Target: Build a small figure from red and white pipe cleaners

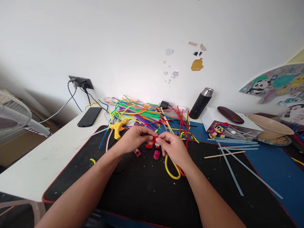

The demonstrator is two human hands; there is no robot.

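My left hand [135, 138] and my right hand [174, 148] meet over the middle of the black mat. Both pinch a small red piece [155, 139] between thumb and fingertips; it looks like shaped pipe cleaner, though the fingers cover much of it. Just below lies a magenta pipe-cleaner piece [156, 154], its top partly hidden by my hands. Another red piece [149, 146] rests beside my left fingertips. Left of these is a small red-and-pink object [137, 153] whose kind I cannot make out. A yellow loop [171, 172], perhaps a scissors handle, shows under my right hand.
A yellow glue gun [117, 128] lies left of a heap of coloured pipe cleaners [140, 110]. Translucent glue sticks [231, 171] and a wooden stick [224, 155] lie right. Behind stand a black thermos [201, 104], a small pipe-cleaner figure [218, 129], a phone [89, 116] and a bowl [270, 125].
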